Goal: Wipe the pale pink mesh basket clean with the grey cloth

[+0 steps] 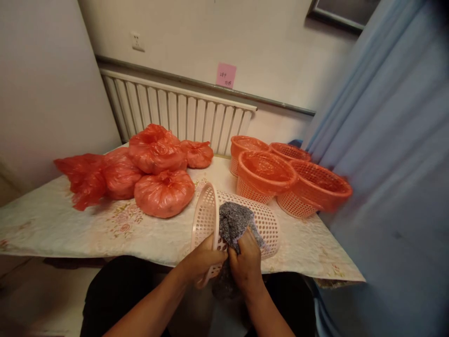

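Observation:
A pale pink perforated basket point(257, 220) lies on its side at the table's near edge, its mouth turned toward me. A grey speckled cloth point(233, 220) is draped over its rim and hangs down in front. My left hand point(201, 260) is closed on the basket's lower rim. My right hand point(247, 262) is closed on the grey cloth just beside it. Both hands nearly touch.
Several tied red plastic bags point(163, 192) lie on the flowered tablecloth point(105, 229) at left. Several orange baskets point(264, 175) cluster at back right. A white radiator point(175, 112) runs along the far wall; a blue curtain point(393, 164) hangs close on the right.

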`<action>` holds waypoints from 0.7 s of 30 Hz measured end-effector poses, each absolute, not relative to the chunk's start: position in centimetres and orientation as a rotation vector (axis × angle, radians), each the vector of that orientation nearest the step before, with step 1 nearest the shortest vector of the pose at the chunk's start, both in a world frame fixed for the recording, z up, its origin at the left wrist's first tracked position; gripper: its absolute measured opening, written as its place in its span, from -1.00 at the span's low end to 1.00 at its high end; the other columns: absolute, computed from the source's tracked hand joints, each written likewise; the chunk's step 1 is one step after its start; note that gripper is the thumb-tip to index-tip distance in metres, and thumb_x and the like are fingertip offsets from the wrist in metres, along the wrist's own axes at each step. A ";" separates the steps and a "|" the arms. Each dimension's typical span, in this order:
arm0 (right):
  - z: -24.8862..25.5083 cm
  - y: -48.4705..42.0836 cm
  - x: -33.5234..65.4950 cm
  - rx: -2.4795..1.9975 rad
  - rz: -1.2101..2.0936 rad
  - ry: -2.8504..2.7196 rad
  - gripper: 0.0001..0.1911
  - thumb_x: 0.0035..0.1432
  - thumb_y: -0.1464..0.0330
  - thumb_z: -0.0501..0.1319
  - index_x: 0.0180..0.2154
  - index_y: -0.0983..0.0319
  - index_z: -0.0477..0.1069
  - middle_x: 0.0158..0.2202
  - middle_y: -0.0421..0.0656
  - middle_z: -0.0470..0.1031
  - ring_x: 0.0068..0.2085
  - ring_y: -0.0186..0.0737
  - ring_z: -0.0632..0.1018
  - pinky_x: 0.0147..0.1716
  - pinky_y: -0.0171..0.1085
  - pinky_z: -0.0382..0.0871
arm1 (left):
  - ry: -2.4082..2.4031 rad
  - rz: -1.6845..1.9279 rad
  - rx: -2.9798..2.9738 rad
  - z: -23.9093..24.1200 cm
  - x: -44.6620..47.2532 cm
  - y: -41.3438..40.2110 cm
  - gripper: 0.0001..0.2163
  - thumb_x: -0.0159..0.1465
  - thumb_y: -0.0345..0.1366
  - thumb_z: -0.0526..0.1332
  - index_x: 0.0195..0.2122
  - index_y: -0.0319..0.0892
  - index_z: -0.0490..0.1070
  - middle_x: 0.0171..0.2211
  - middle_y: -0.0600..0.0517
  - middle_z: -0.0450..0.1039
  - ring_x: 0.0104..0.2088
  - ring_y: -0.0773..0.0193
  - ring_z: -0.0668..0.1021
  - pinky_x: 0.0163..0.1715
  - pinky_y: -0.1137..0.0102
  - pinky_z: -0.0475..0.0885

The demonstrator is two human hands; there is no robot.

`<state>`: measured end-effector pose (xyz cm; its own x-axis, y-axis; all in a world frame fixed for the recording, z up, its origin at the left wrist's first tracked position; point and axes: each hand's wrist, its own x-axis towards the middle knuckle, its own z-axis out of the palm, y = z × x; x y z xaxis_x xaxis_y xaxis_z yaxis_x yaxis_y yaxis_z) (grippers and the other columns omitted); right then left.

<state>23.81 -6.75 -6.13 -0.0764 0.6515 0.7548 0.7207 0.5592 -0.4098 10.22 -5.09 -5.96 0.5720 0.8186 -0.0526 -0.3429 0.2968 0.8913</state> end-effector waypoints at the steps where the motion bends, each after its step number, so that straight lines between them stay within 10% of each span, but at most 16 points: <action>1: -6.3 -6.9 24.0 -1.140 -0.092 -1.795 -0.52 0.01 0.61 0.03 -0.01 0.23 0.35 -0.03 -0.02 0.44 0.06 -0.03 0.39 0.05 0.05 0.31 | 0.560 0.827 0.976 -5.9 10.4 -5.2 -0.48 -0.06 -0.47 0.27 0.00 -0.22 0.34 -0.26 -0.02 0.52 -0.27 0.16 0.53 -0.26 0.32 0.40; 21: -10.9 -6.6 32.4 -1.750 -0.177 -1.210 -0.79 0.01 0.44 0.01 -0.34 0.23 0.39 -0.36 -0.06 0.47 -0.30 -0.10 0.46 -0.28 -0.21 0.30 | 0.267 0.769 0.937 -6.3 10.0 -5.3 -0.38 -0.11 -0.51 0.31 0.06 -0.20 0.38 0.01 -0.11 0.50 0.08 -0.06 0.46 0.17 0.02 0.17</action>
